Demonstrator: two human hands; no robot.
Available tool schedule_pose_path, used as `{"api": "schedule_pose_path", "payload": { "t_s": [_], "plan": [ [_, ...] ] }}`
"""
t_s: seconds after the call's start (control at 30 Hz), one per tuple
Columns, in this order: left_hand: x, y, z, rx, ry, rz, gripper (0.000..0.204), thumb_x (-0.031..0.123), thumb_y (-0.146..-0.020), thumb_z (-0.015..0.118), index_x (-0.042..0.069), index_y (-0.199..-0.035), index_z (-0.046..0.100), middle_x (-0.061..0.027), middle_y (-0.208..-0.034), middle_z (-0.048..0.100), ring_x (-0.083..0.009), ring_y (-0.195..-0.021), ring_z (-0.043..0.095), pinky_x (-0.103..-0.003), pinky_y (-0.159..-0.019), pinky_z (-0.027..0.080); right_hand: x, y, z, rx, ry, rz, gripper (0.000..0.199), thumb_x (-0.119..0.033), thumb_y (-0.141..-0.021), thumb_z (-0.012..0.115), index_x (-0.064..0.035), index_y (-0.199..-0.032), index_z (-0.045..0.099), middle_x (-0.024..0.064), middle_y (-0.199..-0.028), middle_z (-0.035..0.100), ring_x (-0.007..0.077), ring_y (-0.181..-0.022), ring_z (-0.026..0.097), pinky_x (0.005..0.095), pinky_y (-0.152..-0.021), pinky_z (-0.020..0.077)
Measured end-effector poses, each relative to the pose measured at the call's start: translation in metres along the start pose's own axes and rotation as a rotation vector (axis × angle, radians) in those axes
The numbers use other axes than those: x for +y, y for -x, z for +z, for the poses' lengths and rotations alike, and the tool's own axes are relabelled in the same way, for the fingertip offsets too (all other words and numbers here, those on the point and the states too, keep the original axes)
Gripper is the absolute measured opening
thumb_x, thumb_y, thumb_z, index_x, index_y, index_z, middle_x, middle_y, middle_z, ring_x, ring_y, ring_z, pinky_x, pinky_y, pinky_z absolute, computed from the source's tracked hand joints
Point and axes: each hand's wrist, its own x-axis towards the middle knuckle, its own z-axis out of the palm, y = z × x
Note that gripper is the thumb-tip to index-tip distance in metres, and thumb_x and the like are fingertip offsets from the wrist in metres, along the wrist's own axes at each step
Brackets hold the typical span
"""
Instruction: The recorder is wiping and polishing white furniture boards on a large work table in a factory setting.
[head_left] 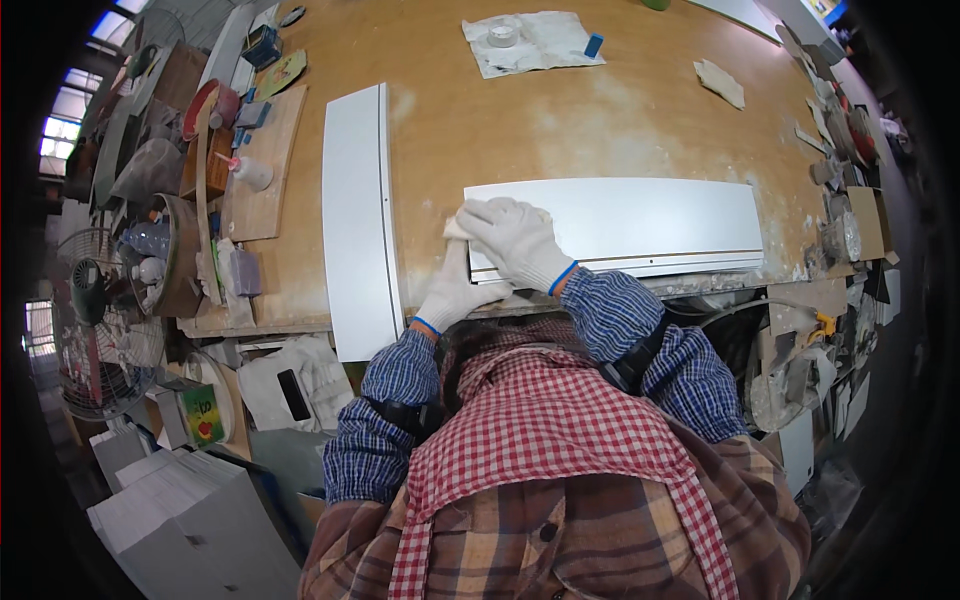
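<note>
Currently, the right gloved hand [515,242] is lying over the left end of the white grooved panel [640,215], which is extending toward 3 o'clock on the workbench [450,130]. The left gloved hand [458,293] is sitting at 7 o'clock from it, beside that end. The step appears to be edge work; the next move is probably calling for steady support. Overlapping fingers are partly hiding a pale pad [455,229]; whether either hand is gripping cannot be told.

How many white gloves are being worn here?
2: one on the left hand, at the left end of the crosswise white panel; the other on the right hand, over that end.
</note>
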Motion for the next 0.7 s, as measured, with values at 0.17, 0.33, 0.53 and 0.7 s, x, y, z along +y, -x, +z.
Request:
{"api": "schedule_pose_path", "payload": {
  "t_s": [0.17,0.33,0.53,0.7],
  "plan": [
    [-0.026,-0.001,0.005,0.075,-0.06,0.127,0.127,0.047,-0.064,0.095,0.008,-0.162,0.024,-0.022,-0.146,0.054,-0.0353,-0.135,0.055,-0.041,-0.111,0.047,-0.032,0.037,-0.018,-0.237,-0.006,-0.019,0.035,-0.013,-0.085,0.064,-0.0174,-0.12,0.065,0.0068,-0.104,0.069,0.0332,-0.097,0.067,0.0442,-0.082,0.0539],
    [-0.005,0.004,0.0,0.125,-0.093,0.146,0.129,0.042,-0.057,0.095,0.008,-0.161,0.026,-0.0217,-0.153,0.046,-0.0388,-0.145,0.04,-0.05,-0.118,0.037,-0.004,0.039,-0.082,-0.349,-0.475,0.337,0.024,-0.014,-0.088,0.065,-0.0136,-0.111,0.071,0.0123,-0.108,0.071,0.037,-0.095,0.067,0.0451,-0.081,0.0546],
    [0.01,0.007,-0.002,0.093,-0.064,0.045,0.128,0.039,-0.061,0.091,0.011,-0.164,0.021,-0.0241,-0.145,0.049,-0.0421,-0.137,0.046,-0.046,-0.117,0.04,0.023,0.036,-0.04,0.074,0.314,0.485,0.02,-0.015,-0.088,0.065,-0.0142,-0.108,0.068,0.009,-0.105,0.07,0.0357,-0.087,0.066,0.0458,-0.071,0.0542],
    [0.01,0.007,-0.006,0.031,-0.1,-0.03,0.133,0.046,-0.062,0.092,0.011,-0.166,0.015,-0.0233,-0.144,0.05,-0.0409,-0.13,0.055,-0.045,-0.107,0.05,-0.038,0.019,-0.014,-0.138,0.152,0.261,0.022,-0.016,-0.086,0.064,-0.02,-0.106,0.069,0.0002,-0.106,0.07,0.0342,-0.086,0.067,0.0456,-0.071,0.0556]
  ]
}}
